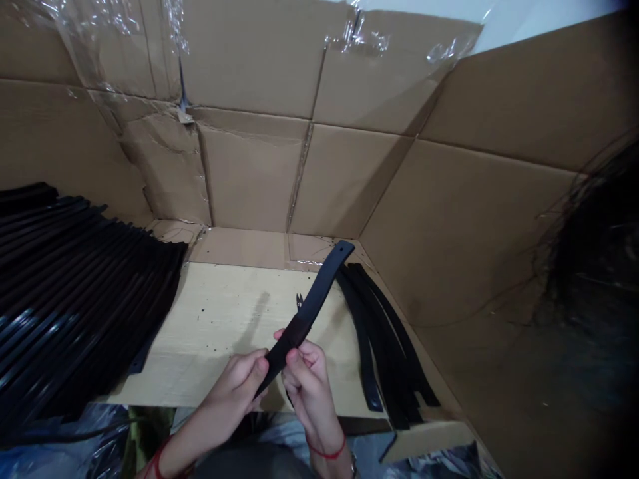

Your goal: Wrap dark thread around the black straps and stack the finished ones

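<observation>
A long black strap (322, 286) with a small hole near its far end slants up and to the right over the table. My left hand (239, 382) is closed around its lower part, thumb on top. Close beside it, my right hand (307, 376) pinches the same strap, its thumb on the near face. From behind the strap poke the two thin metal points of a small cutter (299, 301); the rest of that tool is hidden, and I cannot tell whether my right hand also holds it.
Many black straps (90, 286) lie in a dense row at the left. Several more straps (384, 346) lie at the right by the cardboard wall (479, 266). Dark specks dot the pale tabletop (200, 326). Cardboard (254, 173) also encloses the back. Dark hair (599, 266) shows at the right edge.
</observation>
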Motion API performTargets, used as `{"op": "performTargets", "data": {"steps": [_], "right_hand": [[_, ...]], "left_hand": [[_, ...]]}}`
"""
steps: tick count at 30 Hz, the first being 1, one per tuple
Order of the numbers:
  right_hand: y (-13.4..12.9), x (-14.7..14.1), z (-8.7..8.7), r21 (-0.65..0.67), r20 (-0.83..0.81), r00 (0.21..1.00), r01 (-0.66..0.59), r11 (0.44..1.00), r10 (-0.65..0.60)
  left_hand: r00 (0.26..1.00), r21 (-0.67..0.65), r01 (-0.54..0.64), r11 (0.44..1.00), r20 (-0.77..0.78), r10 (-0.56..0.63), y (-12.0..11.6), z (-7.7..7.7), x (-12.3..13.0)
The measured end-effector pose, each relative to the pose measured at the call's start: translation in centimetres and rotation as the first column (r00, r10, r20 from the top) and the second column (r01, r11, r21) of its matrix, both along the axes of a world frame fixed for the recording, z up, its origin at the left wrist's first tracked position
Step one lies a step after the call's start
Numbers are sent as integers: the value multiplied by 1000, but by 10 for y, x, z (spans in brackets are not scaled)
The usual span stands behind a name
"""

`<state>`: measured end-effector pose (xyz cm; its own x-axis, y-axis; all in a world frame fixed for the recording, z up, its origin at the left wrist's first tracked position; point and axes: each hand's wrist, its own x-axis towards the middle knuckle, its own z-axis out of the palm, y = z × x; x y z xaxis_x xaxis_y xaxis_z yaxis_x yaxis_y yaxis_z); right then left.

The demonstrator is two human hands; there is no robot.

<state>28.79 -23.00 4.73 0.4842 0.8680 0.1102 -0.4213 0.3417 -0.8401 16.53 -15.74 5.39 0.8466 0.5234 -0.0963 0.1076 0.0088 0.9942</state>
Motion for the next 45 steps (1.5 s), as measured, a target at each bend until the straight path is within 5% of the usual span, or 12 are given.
{"op": "performTargets", "data": {"steps": [5, 10, 12, 15, 20, 22, 25, 29, 34, 38, 42, 45], "right_hand": [[0, -3, 5, 8, 37, 999, -13, 1000, 12], [4, -6, 7, -33, 83, 996, 44, 999, -41], [6, -6, 4, -34, 111, 982, 160, 987, -155], [6, -2, 1, -33, 162, 963, 224, 974, -216], [7, 0, -2, -70, 145, 989, 29, 997, -19], [9, -1, -4, -74, 140, 977, 171, 982, -160], [10, 1, -8, -95, 121, 969, 230, 969, -218], [4, 7, -9, -123, 165, 984, 85, 989, -64], [6, 3, -6, -102, 238, 943, 261, 960, -231], [8, -2, -5, -138, 290, 947, 182, 973, -136], [7, -3, -9, -103, 260, 930, 296, 950, -262], [5, -1, -9, -115, 168, 982, 104, 988, -83]], "left_hand": [[989, 18, 98, 995, 108, -100, 3, 9, -1], [966, -277, 260, 925, 70, -251, 4, 4, -1], [996, -125, 87, 988, 39, -82, 5, 3, 1], [986, 69, -165, 984, 13, 165, 5, 1, 6], [993, -363, 86, 928, -43, -109, 7, -10, 12], [996, -125, -32, 992, -90, 21, 9, -13, 13], [970, 289, -179, 941, -107, 217, 13, -16, 13], [982, -30, 179, 983, -60, -180, 16, -18, 12], [985, 234, -159, 959, -31, 171, 10, -11, 15], [977, -100, 80, 992, -188, -98, 7, -9, 15], [953, 353, -241, 904, -92, 290, 10, -13, 11], [993, 101, 8, 995, -120, 4, 13, -17, 6]]}}
